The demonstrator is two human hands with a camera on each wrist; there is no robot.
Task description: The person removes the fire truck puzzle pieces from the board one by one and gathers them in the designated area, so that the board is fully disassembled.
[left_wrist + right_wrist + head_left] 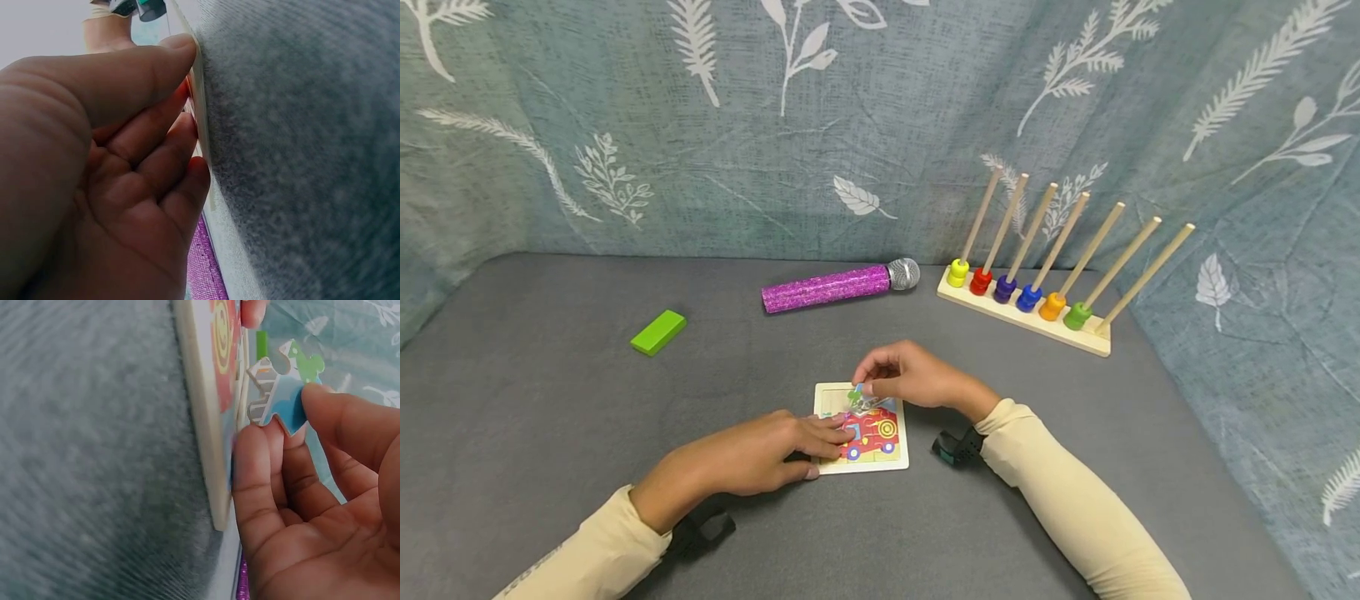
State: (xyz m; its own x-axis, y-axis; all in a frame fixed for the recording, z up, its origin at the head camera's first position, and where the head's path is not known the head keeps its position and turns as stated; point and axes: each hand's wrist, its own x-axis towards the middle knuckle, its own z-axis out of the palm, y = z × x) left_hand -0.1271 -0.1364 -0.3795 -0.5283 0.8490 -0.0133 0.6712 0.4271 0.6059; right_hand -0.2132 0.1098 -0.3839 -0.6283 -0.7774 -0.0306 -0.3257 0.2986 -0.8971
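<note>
A square jigsaw puzzle board (862,468) with a pale wooden frame lies on the grey table, showing a red fire truck. Its upper left part is bare wood. My right hand (917,377) pinches a puzzle piece (284,394) between thumb and fingers over the board's top edge; the piece is blue, green and white with grey stripes. Fingers of my left hand (767,450) lie straight across the left side of the puzzle, the thumb at the frame's lower left corner. In the left wrist view the left fingertips (199,169) rest at the board's edge.
A purple glittery microphone (827,289) lies behind the board. At the back right stands a wooden peg rack (1022,315) with coloured beads on tall rods. A green block (658,332) lies to the left. A patterned curtain (880,125) hangs behind the table.
</note>
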